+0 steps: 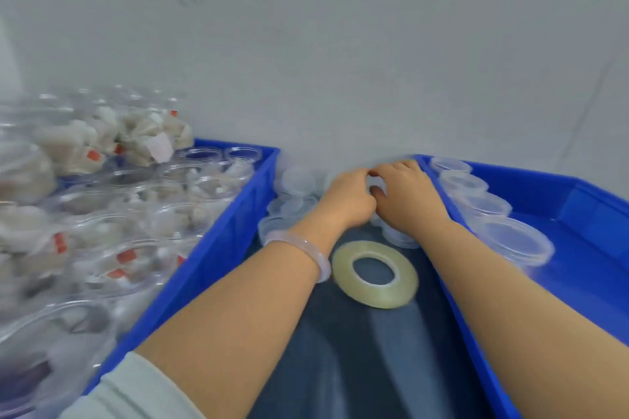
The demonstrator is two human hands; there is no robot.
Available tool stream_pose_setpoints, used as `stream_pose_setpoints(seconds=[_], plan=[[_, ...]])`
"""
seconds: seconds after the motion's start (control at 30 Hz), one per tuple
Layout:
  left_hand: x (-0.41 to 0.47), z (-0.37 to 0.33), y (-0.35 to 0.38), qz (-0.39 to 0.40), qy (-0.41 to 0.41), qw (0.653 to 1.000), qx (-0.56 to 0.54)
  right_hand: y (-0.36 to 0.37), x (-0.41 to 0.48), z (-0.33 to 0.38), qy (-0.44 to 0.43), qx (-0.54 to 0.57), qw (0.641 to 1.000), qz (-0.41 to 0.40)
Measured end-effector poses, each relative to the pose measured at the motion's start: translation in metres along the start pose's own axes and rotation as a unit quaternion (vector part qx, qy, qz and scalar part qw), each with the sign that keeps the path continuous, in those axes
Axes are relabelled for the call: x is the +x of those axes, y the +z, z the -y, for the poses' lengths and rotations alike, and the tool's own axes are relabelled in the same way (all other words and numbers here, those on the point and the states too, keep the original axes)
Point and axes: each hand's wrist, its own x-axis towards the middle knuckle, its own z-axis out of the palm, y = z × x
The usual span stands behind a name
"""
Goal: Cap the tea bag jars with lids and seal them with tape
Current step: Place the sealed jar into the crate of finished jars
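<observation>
Curling the right hand (405,195) round a small clear piece (376,189) just beyond the tape roll (374,274), the grip narrow, fingertips tucked in; too blurred for telling lid from jar. Pressing the left hand (347,197) against the right, knuckles touching, fingers curled away from the camera; not possible telling what that grip is holding, if anything. Working with the tape roll lying flat on the dark counter (357,367), between the two forearms and touching neither hand. Hovering the right wrist over more clear pieces (398,236) just beyond the tape roll. Reaching past loose clear lids (294,182), sitting in low stacks beyond and left of the tape roll, beside the left hand. Wearing a pale translucent bracelet (306,250) on the left wrist, just left of the tape roll, and a light sleeve (136,391) well nearer the camera than the tape roll. Working between two crates: a left blue crate (211,248), left of the tape roll, packed with clear tea bag jars (112,258) showing red tags, several with open tops, and a right blue crate (585,299), right of the tape roll, carrying a row of clear round pieces (510,241) along its near wall, lids or capped jars, not tellable. Facing a plain grey wall (340,44) well beyond the tape roll.
</observation>
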Motion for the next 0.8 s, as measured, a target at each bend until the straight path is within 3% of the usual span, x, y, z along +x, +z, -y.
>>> stream_pose_setpoints(seconds=[0.23, 0.37, 0.57, 0.8], plan=[[-0.021, 0.088, -0.121, -0.100, -0.076, 0.976, 0.179, 0.033, 0.049, 0.138, -0.078, 0.127, 0.988, 0.048], [-0.024, 0.116, -0.157, -0.177, -0.134, 0.954, 0.202, 0.043, 0.066, 0.190, -0.127, 0.134, 0.980, 0.077], [-0.020, 0.150, -0.182, -0.260, -0.225, 0.914, 0.217, 0.053, 0.091, 0.213, -0.118, 0.155, 0.974, 0.112], [-0.004, 0.180, -0.188, -0.227, -0.228, 0.912, 0.254, 0.063, 0.112, 0.221, -0.111, 0.190, 0.967, 0.128]])
